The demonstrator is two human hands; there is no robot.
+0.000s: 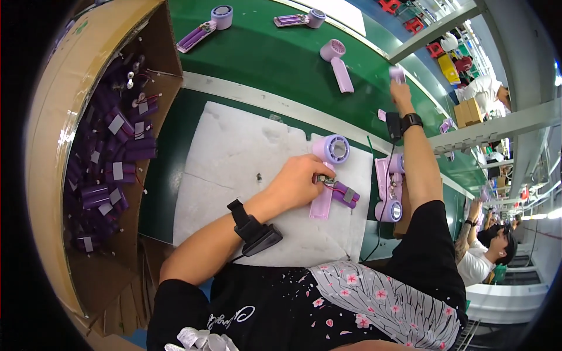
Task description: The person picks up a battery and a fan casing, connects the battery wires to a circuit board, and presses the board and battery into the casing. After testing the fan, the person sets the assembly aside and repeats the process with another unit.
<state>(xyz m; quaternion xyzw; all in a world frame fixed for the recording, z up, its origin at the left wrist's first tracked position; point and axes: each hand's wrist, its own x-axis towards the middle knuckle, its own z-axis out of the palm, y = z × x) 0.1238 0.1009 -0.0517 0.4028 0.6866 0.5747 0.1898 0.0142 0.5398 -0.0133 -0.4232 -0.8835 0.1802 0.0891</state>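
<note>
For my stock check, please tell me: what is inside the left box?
Purple batteries, some with white labels, lie inside the box. Whatever is under the top ones is covered; I cannot see it.

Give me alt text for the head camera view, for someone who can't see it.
A person's left hand touches a small circuit board beside a purple battery, over a lilac handheld fan on a white mat. The right hand reaches across a green work surface with a blurred lilac part. At left stands a cardboard box of purple cells.
</note>
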